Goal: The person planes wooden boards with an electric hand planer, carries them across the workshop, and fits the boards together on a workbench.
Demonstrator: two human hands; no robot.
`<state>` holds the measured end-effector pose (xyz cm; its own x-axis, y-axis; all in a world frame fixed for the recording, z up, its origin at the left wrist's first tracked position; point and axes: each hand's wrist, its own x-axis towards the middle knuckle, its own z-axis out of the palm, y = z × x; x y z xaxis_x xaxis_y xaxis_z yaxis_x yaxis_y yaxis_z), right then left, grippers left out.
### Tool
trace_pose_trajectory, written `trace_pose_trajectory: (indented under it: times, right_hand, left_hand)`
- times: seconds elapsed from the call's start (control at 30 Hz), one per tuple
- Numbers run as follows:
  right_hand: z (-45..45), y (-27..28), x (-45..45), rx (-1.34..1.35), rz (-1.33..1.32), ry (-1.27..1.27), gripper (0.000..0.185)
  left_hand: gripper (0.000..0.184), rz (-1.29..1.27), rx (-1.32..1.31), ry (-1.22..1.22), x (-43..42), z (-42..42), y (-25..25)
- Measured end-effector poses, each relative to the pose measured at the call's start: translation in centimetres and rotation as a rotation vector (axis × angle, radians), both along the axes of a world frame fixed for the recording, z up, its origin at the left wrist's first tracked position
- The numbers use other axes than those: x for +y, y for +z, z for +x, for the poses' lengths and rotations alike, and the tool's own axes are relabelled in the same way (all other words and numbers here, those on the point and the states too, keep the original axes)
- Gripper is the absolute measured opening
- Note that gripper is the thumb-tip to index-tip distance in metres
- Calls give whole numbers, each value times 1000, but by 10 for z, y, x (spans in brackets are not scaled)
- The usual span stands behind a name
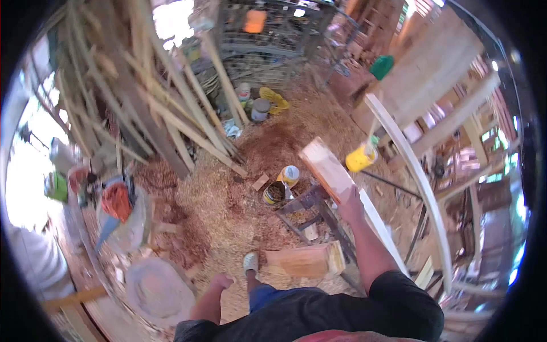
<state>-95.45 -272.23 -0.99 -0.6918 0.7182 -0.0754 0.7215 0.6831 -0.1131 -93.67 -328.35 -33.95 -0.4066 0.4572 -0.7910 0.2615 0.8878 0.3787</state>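
Note:
A thick pale wooden block (327, 165) with a reddish side edge tilts up from a dark stand (307, 199). On its near end lies my right hand (351, 206), fingers wrapped over the wood. My left hand (223, 280) hangs low over the shavings, away from any object; its fingers look curled, and nothing shows in them. Another wooden block (302, 260) rests below the stand, near my body. Beside the stand are an open tin (274, 194) and a white-lidded yellow container (290, 175).
Long boards (165, 108) lean at the upper left. A curved pale beam (419, 171) and a yellow container (361, 158) are at the right. Round tables (156, 290) stand at the left. Wood shavings (211, 205) cover the floor.

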Motion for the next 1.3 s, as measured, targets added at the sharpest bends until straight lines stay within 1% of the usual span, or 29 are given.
trace_pose_trajectory:
  times: [0.07,0.17,0.27,0.37,0.4,0.47,0.5,0.57,0.63,0.67,0.77,0.87,0.93,1.0,1.07,1.13,1.17,1.23,1.27,1.3]
  right_hand:
    - [30,-1,6,-30,72,20,90]
    - [86,-6,20,152,5,-46,88]
    - [137,21,25,-37,6,-108,85]
    - [205,16,41,25,4,-191,85]
    - [231,9,48,34,13,-226,84]
    - [284,-5,58,47,32,-282,82]
    - [310,-6,62,61,50,-303,80]
    - [367,-2,63,80,86,-335,74]
    - [423,2,65,104,113,-385,75]
    - [448,2,69,119,133,-408,75]
    - [513,-1,69,51,136,-456,82]
    - [552,-1,63,6,114,-540,87]
    - [565,-3,60,-29,99,-591,87]
    - [559,6,57,-68,56,-612,87]
    - [543,14,57,-96,35,-599,86]
    - [525,13,56,-106,21,-571,86]
    - [517,3,57,-48,24,-512,88]
    - [487,5,55,-27,5,-424,87]
    - [470,7,52,-17,-8,-388,87]
    - [453,6,49,9,7,-351,85]
  left_hand:
    - [47,-45,33,-14,-11,-25,5]
    - [39,-33,205,-33,-10,-49,25]
    - [33,-38,252,-591,27,-69,89]
    - [30,-62,134,-340,78,-62,132]
    - [31,72,330,-527,87,-55,135]
    - [33,356,707,-886,98,-47,102]
    - [36,335,608,-802,116,-35,117]
    - [41,266,399,-485,159,-6,145]
    - [47,240,275,-269,203,37,183]
    - [50,228,217,-206,221,58,197]
    - [54,176,50,-111,250,112,209]
    - [52,165,115,-362,258,155,222]
    - [52,166,73,-570,257,171,234]
    - [50,135,99,-636,243,176,218]
    - [46,63,178,-581,209,180,152]
    - [46,94,196,-596,176,176,106]
    - [46,106,209,-613,170,170,98]
    - [45,16,207,-470,167,172,122]
    - [45,-30,206,-407,169,169,146]
    - [45,214,295,-682,153,155,124]
